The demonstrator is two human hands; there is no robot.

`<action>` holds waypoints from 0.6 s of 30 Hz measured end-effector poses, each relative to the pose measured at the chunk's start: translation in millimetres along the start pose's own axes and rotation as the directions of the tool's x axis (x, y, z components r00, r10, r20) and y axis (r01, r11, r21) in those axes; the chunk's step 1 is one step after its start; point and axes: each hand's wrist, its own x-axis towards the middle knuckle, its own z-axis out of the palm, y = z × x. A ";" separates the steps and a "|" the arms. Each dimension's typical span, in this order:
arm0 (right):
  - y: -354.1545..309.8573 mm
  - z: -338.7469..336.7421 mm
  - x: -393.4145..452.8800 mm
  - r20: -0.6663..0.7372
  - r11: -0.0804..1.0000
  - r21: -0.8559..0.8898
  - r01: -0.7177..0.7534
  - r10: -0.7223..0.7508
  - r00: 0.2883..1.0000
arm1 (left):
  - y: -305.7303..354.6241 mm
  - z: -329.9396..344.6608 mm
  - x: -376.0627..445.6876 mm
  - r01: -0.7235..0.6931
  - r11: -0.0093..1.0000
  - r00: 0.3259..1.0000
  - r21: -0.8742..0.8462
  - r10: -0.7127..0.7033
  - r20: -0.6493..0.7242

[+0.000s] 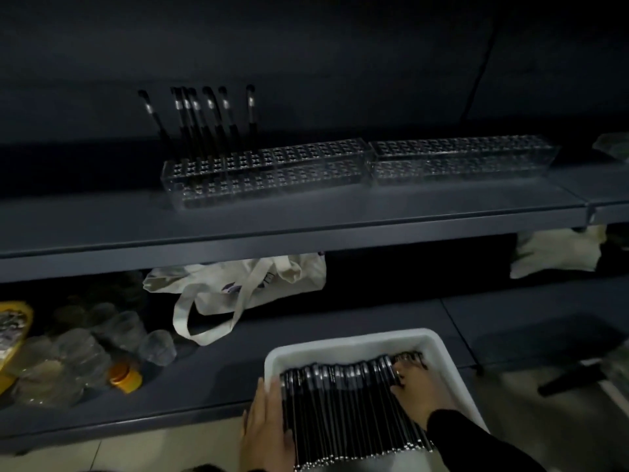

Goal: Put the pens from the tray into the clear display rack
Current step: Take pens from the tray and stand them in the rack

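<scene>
Seven pens [204, 120] are counted standing in the left of two clear racks [269, 175] on the upper shelf. One white tray [357, 342], lower centre, is packed with pens too many to count.

Across the middle of the frame I am looking at a dark grey shelf [306, 229], and a lower shelf [211, 379] is running below it. At centre, under the upper board, a pale cloth tote bag [238, 284] is lying on its side, its long handle [207, 321] looping toward me. At lower left, clear plastic cups [85, 349] are crowding together, one orange-capped bottle [125, 379] lying just beside them, and something yellow [13, 335] is showing at the left edge. At right, another pale cloth bundle [558, 253] is sitting under the upper shelf.
</scene>
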 end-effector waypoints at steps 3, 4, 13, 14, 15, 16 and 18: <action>1.5 18.6 10.9 -0.102 0.999 0.038 -0.033 0.036 0.994 | -4.8 6.0 1.1 -0.038 0.998 0.998 -0.050 0.036 -0.042; 0.3 21.7 12.4 -0.111 0.998 0.045 -0.050 0.055 0.992 | -4.1 6.3 1.4 -0.037 0.998 0.998 -0.053 0.035 -0.047; -5.1 27.6 24.0 -0.084 0.991 0.058 -0.119 0.123 0.989 | -24.0 18.5 9.9 -0.099 0.993 0.993 0.062 0.102 -0.051; -6.5 26.2 22.2 -0.071 0.989 0.077 -0.129 0.134 0.988 | -23.6 19.1 9.2 -0.086 0.994 0.995 0.064 0.089 -0.045; -7.2 24.1 20.7 -0.063 0.985 0.100 -0.139 0.145 0.987 | -23.2 19.2 8.4 -0.081 0.994 0.996 0.071 0.083 -0.023; -7.7 20.8 18.7 -0.060 0.983 0.121 -0.139 0.147 0.987 | -22.1 17.7 6.9 -0.081 0.994 0.997 0.077 0.082 -0.011; -9.9 10.2 12.4 -0.075 0.987 0.120 -0.109 0.119 0.990 | -17.6 8.4 4.4 -0.113 0.990 0.989 0.088 0.120 -0.080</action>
